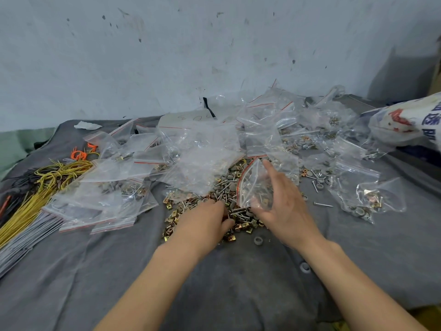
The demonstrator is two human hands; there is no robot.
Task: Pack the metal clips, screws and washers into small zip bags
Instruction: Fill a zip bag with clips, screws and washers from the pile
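1. A small clear zip bag with a red line along its mouth is held just above the far right of the pile. A few small pieces show through its lower part.
2. The right hand grips the bag. Its fingers are spread behind the plastic, and the bag's bottom lies against the palm.
3. The left hand lies palm down on the pile, just left of the bag. Its fingers are curled into the hardware, and I cannot tell whether they hold any piece.
4. The pile lies mid-bench on a grey cloth. It mixes brass-coloured clips, screws and grey washers.
5. Two lone washers lie on the cloth nearer the person, one just past the pile's edge and one beside the right forearm. A loose screw lies right of the right hand.
6. Empty bags are heaped behind the pile.
7. Filled bags lie in overlapping rows to the left and scattered to the right.
8. Yellow wires, orange wires and grey strips lie at the far left.
9. A printed sack lies at the right edge, and a scuffed pale wall stands behind.
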